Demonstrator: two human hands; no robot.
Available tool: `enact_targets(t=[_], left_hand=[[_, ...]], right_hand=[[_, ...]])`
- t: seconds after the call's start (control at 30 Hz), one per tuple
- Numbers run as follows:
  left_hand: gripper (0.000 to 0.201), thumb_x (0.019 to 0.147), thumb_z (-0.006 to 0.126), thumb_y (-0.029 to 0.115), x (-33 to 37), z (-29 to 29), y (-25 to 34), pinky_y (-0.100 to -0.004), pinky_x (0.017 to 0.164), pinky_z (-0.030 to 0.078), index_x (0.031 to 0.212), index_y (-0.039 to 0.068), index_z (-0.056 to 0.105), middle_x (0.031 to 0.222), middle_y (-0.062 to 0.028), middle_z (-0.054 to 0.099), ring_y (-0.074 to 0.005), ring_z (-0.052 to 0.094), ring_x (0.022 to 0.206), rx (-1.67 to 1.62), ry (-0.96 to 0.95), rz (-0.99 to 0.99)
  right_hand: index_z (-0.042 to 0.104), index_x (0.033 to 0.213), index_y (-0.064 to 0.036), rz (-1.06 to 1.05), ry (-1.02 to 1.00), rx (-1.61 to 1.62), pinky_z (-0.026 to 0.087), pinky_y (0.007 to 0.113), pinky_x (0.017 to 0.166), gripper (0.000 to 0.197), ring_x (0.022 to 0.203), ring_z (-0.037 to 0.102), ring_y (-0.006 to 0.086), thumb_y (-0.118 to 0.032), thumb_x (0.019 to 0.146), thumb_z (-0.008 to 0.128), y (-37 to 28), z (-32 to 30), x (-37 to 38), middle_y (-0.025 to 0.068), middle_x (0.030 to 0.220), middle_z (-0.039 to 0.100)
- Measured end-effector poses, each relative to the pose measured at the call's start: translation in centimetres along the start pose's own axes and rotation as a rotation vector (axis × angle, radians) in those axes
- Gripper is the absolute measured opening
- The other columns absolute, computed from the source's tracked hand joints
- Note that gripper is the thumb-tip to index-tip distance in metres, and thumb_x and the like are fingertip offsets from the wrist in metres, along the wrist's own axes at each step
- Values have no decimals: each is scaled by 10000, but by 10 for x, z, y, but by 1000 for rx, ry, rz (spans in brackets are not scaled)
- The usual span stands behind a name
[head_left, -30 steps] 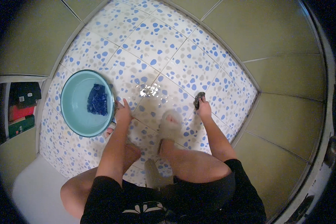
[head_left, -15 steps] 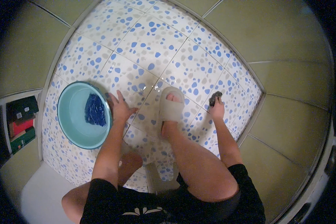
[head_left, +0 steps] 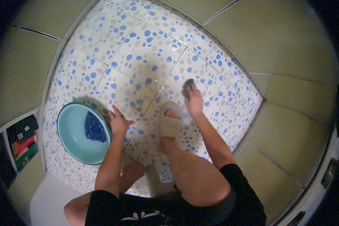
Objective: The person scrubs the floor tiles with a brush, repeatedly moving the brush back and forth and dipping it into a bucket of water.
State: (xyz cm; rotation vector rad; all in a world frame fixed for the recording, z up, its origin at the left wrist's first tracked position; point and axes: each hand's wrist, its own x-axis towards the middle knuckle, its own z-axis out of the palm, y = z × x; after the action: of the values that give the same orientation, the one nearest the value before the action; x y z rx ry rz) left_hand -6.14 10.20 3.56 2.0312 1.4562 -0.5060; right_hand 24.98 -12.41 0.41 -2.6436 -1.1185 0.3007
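Red pkg (head_left: 24, 144) btwn grn pkgs (head_left: 23, 126)

Glare flecks the bright floor (head_left: 133, 49) beside dim, grainy, bowed walls (head_left: 286, 41).

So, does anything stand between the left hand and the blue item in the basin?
Yes, the basin wall: the left hand is outside, to its right, and the blue item lies inside, toward that same side. Nothing visible covers it from above.

Dark scrubber (head_left: 188, 87) blurred, partly under right grip (head_left: 194, 101); shirt (head_left: 115, 214) cut off below.
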Motion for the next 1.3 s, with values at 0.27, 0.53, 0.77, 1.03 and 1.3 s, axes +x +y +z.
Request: enact_targets(t=[0.27,0.53,0.77,1.03,1.3], left_hand=[[1464,526,959,411,2,5,-5,-422,1046,473,1592,93,7,1584,-372,-56,-529,371,1366,-7,46,42],[1439,525,962,382,6,15,-7,-434,1065,458,1592,103,38,1582,-378,-37,-535,327,1389,-55,57,7],[1449,497,968,388,2,7,-4,-449,1108,413,1590,110,59,1592,-360,-22,-552,227,1426,-80,39,-25],[1437,506,963,393,8,14,-18,-475,1183,292,1596,131,65,1600,-346,-57,-590,60,1447,-43,-2,-50],[1426,517,960,387,4,10,-1,-444,1159,345,1597,125,66,1603,-337,-60,-527,157,1462,-37,3,-53]], right_hand=[[620,1285,-63,-342,-141,257,451,411,1053,596,1229,541,370,20,696,646,-36,6,54,172,1386,564],[666,1229,-14,474,198,7,488,417,1014,474,1156,608,381,-59,759,629,149,-77,35,211,1250,648],[610,1280,15,160,155,69,416,439,1099,557,1256,525,404,-15,724,600,53,-43,69,229,1370,563],[627,1260,-60,-318,98,89,484,445,1016,580,1205,567,397,80,697,627,18,-20,80,188,1340,593],[616,1301,-29,606,176,-89,481,437,1018,536,1182,587,383,-81,768,620,171,-75,84,203,1308,615]])
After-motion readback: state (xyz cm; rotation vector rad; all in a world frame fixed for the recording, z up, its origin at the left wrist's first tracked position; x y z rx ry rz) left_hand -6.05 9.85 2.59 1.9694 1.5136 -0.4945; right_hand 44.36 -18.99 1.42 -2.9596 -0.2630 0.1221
